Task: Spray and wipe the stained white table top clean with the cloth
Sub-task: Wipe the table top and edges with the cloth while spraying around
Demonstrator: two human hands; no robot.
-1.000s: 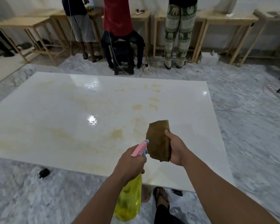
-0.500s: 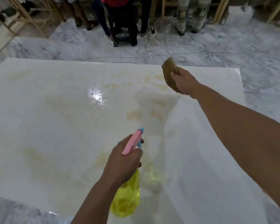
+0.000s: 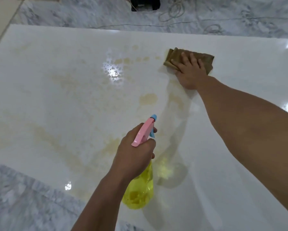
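Table top: white, glossy, lying flat and filling most of the view; ceiling lights reflect on it as bright spots.
Stains: yellowish-brown patches and streaks across the middle and left of the table top; a row of small blotches runs toward the cloth, and one larger blotch sits between the cloth and the bottle nozzle.
Cloth: brown, folded, lying flat on the far right part of the table top, near its far edge; folded layers show at its left end.
Right hand: palm down on the cloth, fingers straight and slightly spread, pressing it against the surface; the heel of the hand extends past the near edge of the cloth.
Spray bottle: translucent yellow body, pink head, blue nozzle tip; held above the near part of the table top, nozzle pointing away from the person toward the stained area.
Left hand: fingers curled round the neck of the spray bottle, below the pink head; whether a finger rests on the trigger cannot be told.
Shadow: the bottle and the forearms cast grey shadows on the surface, with a yellow tint to the right of the bottle.
Floor: grey-veined marble, visible beyond the far edge and at the near left corner.
Cables: pale cords loop loosely on the floor beyond the table top, beside a dark object at the top edge of the view.
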